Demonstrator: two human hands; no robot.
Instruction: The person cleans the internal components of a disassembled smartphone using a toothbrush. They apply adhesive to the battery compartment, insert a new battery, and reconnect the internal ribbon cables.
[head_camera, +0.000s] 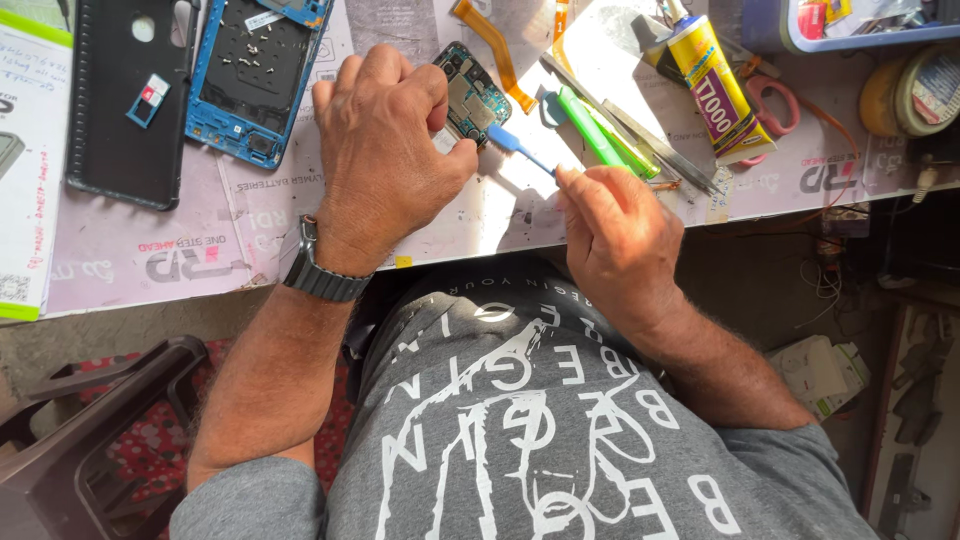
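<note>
My left hand (385, 150), with a dark watch on its wrist, presses down on a small phone circuit board (468, 92) on the work mat. My right hand (620, 235) pinches the handle of a thin blue pry tool (520, 150), whose flat tip points at the board's lower edge. Both hands are near the front edge of the bench. Part of the board is hidden under my left fingers.
An opened blue phone frame (255, 75) and a black back cover (125, 100) lie at the left. An orange flex cable (495, 50), green tweezers (600, 130), a yellow glue tube (712, 85), tape rolls (915, 90) and a blue tray (860, 25) sit at the right.
</note>
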